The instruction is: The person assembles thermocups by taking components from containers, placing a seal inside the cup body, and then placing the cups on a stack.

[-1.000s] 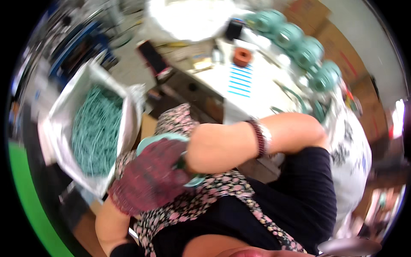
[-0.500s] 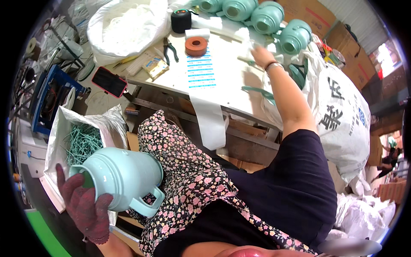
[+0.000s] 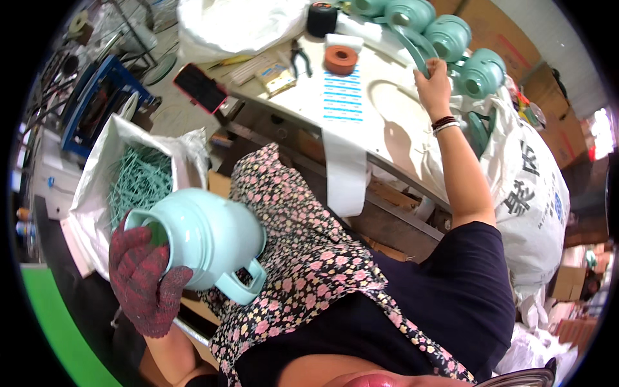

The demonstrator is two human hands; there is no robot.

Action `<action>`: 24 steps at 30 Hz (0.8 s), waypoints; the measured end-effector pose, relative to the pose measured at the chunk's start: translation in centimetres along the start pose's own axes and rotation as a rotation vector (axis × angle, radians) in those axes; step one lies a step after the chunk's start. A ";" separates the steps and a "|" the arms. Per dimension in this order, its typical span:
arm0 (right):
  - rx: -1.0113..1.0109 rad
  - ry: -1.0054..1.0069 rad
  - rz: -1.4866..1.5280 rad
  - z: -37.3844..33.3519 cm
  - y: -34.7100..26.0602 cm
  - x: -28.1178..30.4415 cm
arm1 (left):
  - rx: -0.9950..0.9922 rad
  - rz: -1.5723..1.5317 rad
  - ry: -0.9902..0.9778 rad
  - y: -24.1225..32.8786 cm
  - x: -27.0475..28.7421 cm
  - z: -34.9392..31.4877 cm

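Note:
My left hand (image 3: 145,280), in a dark red knit glove, grips a pale green thermos jug body (image 3: 216,232) by its open rim. The jug lies on its side at my lap, its side handle facing toward me. Over the far right of the table, my bare right hand (image 3: 434,89) is closed on one end of a curved green carrying handle (image 3: 414,45). Beyond that hand stand several similar green jug bodies (image 3: 449,37). Close to my right forearm, more green parts (image 3: 478,132) show in the mouth of a white woven sack (image 3: 532,206).
On the table (image 3: 387,103) are an orange-brown tape roll (image 3: 340,59), a label strip (image 3: 343,103), pliers (image 3: 300,59) and a black spool (image 3: 321,19). A phone (image 3: 200,87) juts from the table's left edge. A sack of thin green strips (image 3: 138,180) stands left.
My right hand has risen from the tabletop with the curved green handle in it. The jug in my left hand has shifted slightly right and up in view, as the whole view has turned.

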State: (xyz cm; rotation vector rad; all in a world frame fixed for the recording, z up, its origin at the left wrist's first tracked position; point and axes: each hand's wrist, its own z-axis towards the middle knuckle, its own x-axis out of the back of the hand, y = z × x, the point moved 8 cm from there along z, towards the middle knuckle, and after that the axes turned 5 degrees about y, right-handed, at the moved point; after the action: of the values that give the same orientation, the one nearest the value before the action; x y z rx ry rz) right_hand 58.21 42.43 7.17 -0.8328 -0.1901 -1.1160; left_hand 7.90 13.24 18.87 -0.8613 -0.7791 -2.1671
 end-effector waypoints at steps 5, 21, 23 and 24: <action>-0.268 -0.385 0.518 -2.3 -15.0 -6.8 | 0.504 -0.541 0.652 -7.2 2.4 -2.7; -0.679 -1.434 1.296 -23.7 -37.6 -13.9 | 1.320 -1.073 0.727 -12.6 -7.2 -10.0; -0.683 -1.420 1.293 -24.0 -37.6 -14.5 | 1.319 -1.058 0.828 -11.6 -7.0 -9.5; -0.701 -1.403 1.313 -24.1 -37.5 -14.5 | 1.255 -1.091 0.939 -10.7 -6.7 -8.9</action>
State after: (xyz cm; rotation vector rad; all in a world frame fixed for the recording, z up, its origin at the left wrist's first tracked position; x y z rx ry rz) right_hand 13.37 29.82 1.41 -1.8527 -0.3181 0.8391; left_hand 0.46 15.66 5.48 1.3624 -1.8810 -1.7947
